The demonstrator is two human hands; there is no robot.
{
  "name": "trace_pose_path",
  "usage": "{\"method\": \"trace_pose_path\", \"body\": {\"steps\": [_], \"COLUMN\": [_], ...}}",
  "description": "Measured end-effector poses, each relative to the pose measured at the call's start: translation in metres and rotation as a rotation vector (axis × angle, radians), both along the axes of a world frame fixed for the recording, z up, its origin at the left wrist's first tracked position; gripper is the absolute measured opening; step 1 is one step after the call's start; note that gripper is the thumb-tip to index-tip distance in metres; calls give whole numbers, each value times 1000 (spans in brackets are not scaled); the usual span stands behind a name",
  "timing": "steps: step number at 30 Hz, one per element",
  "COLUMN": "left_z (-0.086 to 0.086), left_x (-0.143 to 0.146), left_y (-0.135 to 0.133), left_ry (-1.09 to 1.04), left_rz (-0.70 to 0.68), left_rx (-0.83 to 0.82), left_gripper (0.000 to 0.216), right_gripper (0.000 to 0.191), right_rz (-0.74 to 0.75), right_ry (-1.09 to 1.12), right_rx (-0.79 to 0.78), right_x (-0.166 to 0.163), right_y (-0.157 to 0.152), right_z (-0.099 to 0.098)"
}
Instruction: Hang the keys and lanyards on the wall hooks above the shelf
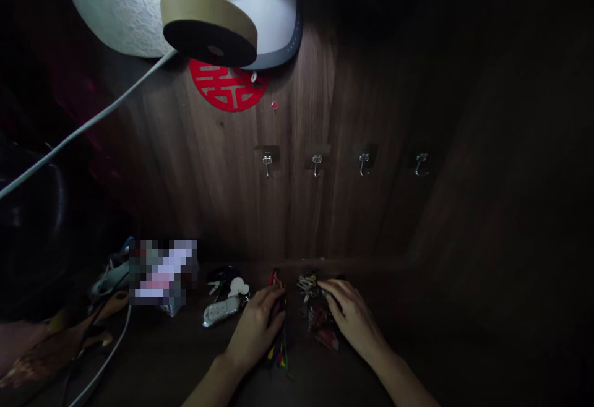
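Here the left hand (255, 334) and the right hand (353, 323) lie apart, side by side on a dark wooden worktop (399, 295). The left hand sits over a bundle of multicoloured tassels (277, 356), whose strands show past its fingertips and below its palm. The right hand's fingers touch a bunch of metal keys (308, 286), and a red key charm (327, 336) lies just beside that hand. Whether either hand is actually gripping cannot be told.

Just left of the left hand lie a silver car key fob (221, 312), white round tags (237, 287) and a dark key (217, 281). Farther left is a pixelated, unreadable object (162, 271). Ahead of the hands, four metal hooks (317, 162) run in a row across a wooden wall panel (208, 178), with a red paper cut-out (227, 86) above and to the left of them.
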State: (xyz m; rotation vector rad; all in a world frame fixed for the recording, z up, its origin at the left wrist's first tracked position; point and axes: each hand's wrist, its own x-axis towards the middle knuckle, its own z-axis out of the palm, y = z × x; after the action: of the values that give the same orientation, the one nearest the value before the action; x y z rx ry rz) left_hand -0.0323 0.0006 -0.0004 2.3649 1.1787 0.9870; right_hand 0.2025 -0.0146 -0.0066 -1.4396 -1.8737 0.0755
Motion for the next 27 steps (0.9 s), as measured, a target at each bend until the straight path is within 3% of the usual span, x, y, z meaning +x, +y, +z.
{"method": "trace_pose_path", "body": {"steps": [8,12,20,27], "left_z": [-4,-2,-5,-14], "left_x": [-4,-4,-3,-6], "left_y": [-4,-6,-5,2], "left_ry": [158,184,126,78], "left_rz": [-80,-134,-116,2], "left_rx": [77,82,127,158], "left_gripper": [44,43,35,25], "right_gripper": [29,32,35,36], "right_rz": [-113,-175,-407,-347], "right_ry": [16,133,309,89], "right_rx": [-32,16,66,100], "right_x": [11,30,72,61], "right_y": [4,11,14,6], "right_z": [-6,-12,-16,-6]}}
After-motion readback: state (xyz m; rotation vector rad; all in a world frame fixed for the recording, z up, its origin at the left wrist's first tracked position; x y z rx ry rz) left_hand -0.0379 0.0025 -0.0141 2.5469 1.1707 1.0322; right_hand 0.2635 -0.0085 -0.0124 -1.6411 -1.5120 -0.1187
